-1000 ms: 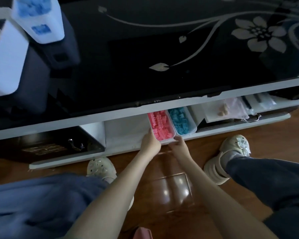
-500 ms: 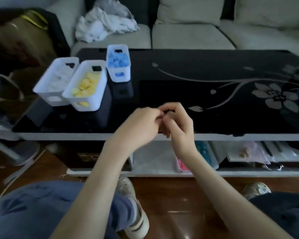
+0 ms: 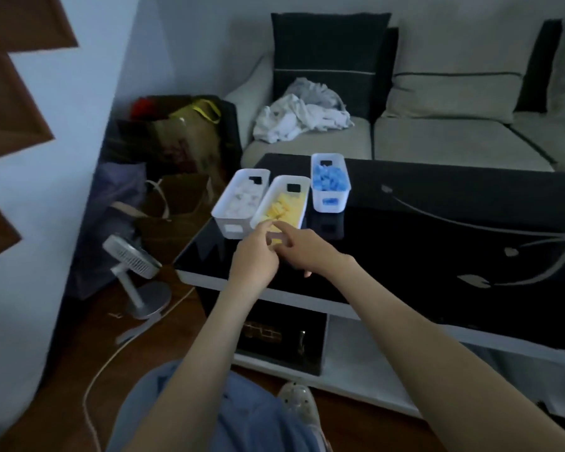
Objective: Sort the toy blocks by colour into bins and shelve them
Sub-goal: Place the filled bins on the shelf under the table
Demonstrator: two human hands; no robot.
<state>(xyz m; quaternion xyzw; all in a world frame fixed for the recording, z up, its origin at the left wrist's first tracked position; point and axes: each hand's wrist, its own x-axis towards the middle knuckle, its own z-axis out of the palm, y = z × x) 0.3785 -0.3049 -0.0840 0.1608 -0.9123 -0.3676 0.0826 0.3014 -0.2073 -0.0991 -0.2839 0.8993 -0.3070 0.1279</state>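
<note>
Now L fingers point(image 3: 263, 228), R fingers point(image 3: 282, 227) (index out) touch yellow bin point(image 3: 305, 203).

- Bench point(image 3: 437, 223): black glass top with a pale flower pattern.
- Sofa point(image 3: 437, 141): grey, beyond the bench's far edge, carrying a black cushion point(image 3: 327, 50) and a crumpled white cloth point(image 3: 302, 115).
- Bags point(image 3: 177, 141): heaped off the bench's far left corner.
- Fan point(image 3: 132, 256): small, white, on the wooden floor point(image 3: 62, 370) off the left edge, with a pale cord point(image 3: 98, 380) nearby.
</note>
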